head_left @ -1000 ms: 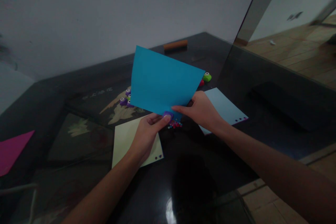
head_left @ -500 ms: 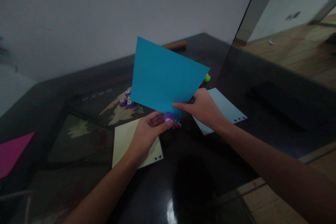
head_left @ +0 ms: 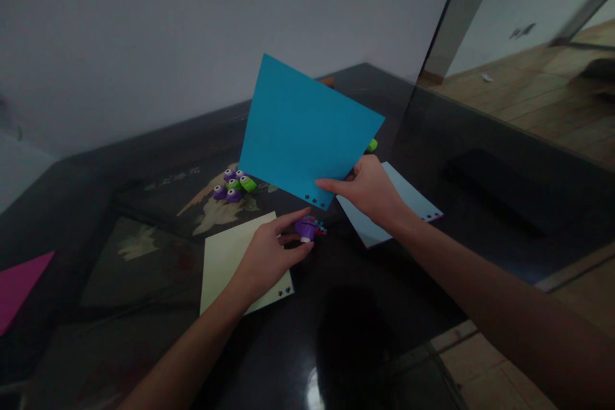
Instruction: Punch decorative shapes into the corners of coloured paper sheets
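My right hand (head_left: pixel 368 192) pinches a blue sheet of paper (head_left: pixel 312 128) near its lower right edge and holds it tilted above the table. Three small punched shapes show along the sheet's bottom corner. Just below that corner, my left hand (head_left: pixel 266 250) grips a small purple craft paper punch (head_left: pixel 305 229) between thumb and fingers, apart from the paper. Small red and blue paper bits (head_left: pixel 321 228) show beside the punch. Under my left hand lies a pale yellow sheet (head_left: pixel 225 262) with punched shapes in one corner. A light blue sheet (head_left: pixel 408 195), also punched, rests below my right hand.
Several purple and green paper punches (head_left: pixel 233 195) stand together on the dark glossy table (head_left: pixel 355 307). Part of a green punch (head_left: pixel 373 145) shows behind the blue sheet. A pink sheet (head_left: pixel 22 285) lies at far left, and a dark flat object (head_left: pixel 500 189) at right.
The purple punch in my left hand has come off the blue sheet's corner and moved down slightly. The punched shapes there are now visible. My right hand keeps its pinch on the sheet.
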Tool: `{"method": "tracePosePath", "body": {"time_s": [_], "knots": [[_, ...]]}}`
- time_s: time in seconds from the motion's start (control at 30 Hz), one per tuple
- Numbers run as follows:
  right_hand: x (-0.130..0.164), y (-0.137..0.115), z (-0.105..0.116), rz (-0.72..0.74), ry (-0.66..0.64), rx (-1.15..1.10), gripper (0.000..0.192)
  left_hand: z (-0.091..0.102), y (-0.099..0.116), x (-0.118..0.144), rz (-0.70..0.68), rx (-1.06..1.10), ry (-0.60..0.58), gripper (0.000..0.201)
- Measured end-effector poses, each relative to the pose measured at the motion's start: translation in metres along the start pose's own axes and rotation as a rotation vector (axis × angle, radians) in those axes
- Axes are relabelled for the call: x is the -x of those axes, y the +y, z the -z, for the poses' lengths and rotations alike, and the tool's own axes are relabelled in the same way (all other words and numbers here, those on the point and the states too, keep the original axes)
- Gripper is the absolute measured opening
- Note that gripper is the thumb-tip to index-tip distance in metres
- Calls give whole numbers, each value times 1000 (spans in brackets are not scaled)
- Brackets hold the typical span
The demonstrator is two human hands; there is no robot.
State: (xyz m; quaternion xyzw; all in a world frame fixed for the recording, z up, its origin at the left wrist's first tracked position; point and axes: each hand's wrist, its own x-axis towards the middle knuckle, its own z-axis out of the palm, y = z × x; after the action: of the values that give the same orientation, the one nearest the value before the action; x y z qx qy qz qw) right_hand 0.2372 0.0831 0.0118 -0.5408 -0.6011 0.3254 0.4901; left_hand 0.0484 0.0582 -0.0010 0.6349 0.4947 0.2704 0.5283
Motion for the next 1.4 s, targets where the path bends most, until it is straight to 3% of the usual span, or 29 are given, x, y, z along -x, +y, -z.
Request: {"method": "tracePosePath", "body": {"time_s": [0.47,0.77,1.1,1.23,1.4], "knots": [[-2,2,0,39,-4,-4,15,4,-4,1,-337,-642,-23,54],[-2,2,-1,27,-2,21,17,7,-2,2,-380,-699,-8,50],[-4,5,1,-14,20,-60,16,14,-7,-1,-352,-575,36,48],[-6,6,4,-9,44,-69,20,17,-7,-4,-232,-339,12,43],[-14,12,9,-25,62,-137,18,24,-7,-10,3,140,-134,35]]}}
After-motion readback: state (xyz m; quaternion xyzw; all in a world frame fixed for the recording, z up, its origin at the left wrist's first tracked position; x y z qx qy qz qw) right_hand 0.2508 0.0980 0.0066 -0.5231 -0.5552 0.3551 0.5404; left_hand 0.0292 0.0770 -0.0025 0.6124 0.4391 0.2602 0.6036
